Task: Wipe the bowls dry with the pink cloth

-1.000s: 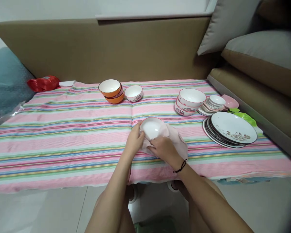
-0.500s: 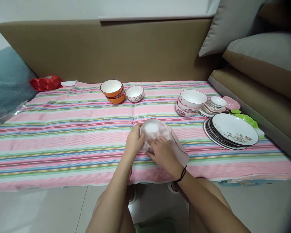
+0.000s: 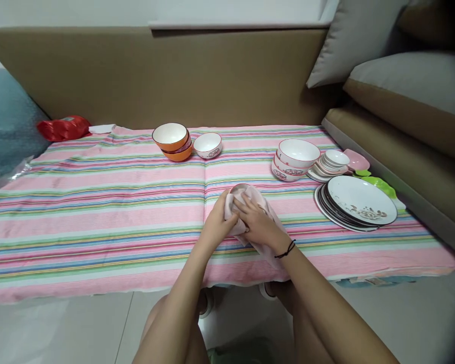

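Left hand grips a round-rimmed bowl; right hand, fingers spread, presses soft, creased pink cloth inside the bowl.

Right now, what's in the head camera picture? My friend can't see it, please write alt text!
A person's left hand holds a mostly hidden bowl and pale pink cloth; the right hand lies on the cloth. Orange bowls, and plates to the right, are stacked on a striped cover.
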`<state>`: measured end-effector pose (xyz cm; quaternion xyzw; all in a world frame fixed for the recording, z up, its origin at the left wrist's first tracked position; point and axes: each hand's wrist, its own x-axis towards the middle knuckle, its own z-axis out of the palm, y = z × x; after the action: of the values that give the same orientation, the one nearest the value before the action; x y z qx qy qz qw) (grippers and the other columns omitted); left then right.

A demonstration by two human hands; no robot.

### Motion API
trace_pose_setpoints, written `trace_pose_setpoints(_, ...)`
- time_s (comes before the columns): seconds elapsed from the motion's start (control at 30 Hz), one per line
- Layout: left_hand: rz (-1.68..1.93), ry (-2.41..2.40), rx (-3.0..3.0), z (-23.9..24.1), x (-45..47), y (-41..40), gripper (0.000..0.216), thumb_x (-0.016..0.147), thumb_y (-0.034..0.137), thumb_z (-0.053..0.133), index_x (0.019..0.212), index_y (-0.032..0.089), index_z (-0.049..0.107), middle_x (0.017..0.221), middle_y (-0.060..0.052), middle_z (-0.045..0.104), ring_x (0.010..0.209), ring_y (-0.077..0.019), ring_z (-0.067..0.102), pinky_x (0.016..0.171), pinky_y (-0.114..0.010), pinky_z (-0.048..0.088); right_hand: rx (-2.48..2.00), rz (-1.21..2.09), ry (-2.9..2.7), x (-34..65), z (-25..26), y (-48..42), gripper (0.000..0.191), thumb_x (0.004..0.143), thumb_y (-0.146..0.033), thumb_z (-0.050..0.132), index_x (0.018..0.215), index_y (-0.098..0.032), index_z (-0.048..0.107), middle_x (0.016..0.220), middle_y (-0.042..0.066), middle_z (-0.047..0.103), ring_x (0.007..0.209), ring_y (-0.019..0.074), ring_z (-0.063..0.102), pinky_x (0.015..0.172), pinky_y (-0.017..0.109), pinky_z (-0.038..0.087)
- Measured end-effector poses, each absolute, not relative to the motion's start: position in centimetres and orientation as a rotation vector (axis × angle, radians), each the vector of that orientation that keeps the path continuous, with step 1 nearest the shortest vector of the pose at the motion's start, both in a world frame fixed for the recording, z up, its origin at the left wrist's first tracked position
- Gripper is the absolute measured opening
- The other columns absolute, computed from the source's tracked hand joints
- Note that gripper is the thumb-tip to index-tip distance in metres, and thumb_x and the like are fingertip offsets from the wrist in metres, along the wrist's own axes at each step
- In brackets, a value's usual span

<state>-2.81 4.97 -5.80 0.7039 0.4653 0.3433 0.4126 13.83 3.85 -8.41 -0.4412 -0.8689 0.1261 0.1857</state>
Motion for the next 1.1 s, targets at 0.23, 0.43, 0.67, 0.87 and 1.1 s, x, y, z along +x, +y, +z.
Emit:
trace_pose_setpoints(0.23,0.856,1.235,1.655,-5.3,-3.4,5.6,0.062,0.084,0.031,0.053,0.141,0.02,0.035,0.141,-0.009,0.048,0.127,-0.0245,0.048,0.108,-0.039,0.036,-1.4,0.487,-2.379,12.6,-6.4,3.1,0.02,0.083,-0.016,0.052,0.092,-0.014,0.069,0.091,0.009,0.071,0.085,0.0208,0.065,0.075,0.029,0.046)
trace_pose_setpoints(0.43,0.886,1.309,1.617,-5.5,-3.9,6.0,0.055,0.081,0.026,0.053,0.136,0.023,0.044,0.131,-0.007,0.057,0.121,-0.0254,0.053,0.101,-0.041,0.043,-1.438,0.414,-2.377,11.7,-6.4,2.8,0.022,0.089,-0.023,0.051,0.099,-0.015,0.069,0.094,0.008,0.071,0.084,0.0199,0.064,0.076,0.03,0.045)
trace_pose_setpoints(0.67,0.853,1.256,1.744,-5.4,-3.6,5.5,0.057,0.083,0.027,0.052,0.139,0.02,0.042,0.139,-0.007,0.053,0.127,-0.0242,0.05,0.107,-0.039,0.039,-1.376,0.263,-2.46,12.6,-7.3,3.0,0.07,0.082,-0.037,0.065,0.143,-0.013,0.041,0.154,0.012,0.031,0.145,0.0325,0.019,0.117,0.047,0.023)
trace_pose_setpoints(0.87,0.847,1.218,1.873,-5.6,-3.1,5.6,0.061,0.082,0.019,0.049,0.142,0.02,0.038,0.146,-0.007,0.046,0.133,-0.0225,0.044,0.112,-0.038,0.034,-1.761,0.265,-2.352,11.1,-7.7,2.2,0.083,0.081,-0.047,0.067,0.147,-0.009,0.033,0.154,0.026,0.02,0.144,0.0394,0.017,0.111,0.053,0.028)
trace_pose_setpoints(1.1,0.858,1.271,1.797,-5.4,-2.9,5.8,0.055,0.085,0.027,0.052,0.139,0.022,0.044,0.136,-0.008,0.055,0.118,-0.0242,0.055,0.102,-0.038,0.042,-1.939,0.183,-2.388,9.8,-6.6,1.6,0.05,0.086,-0.019,0.053,0.133,-0.004,0.05,0.123,0.028,0.059,0.114,0.0372,0.057,0.08,0.047,0.051)
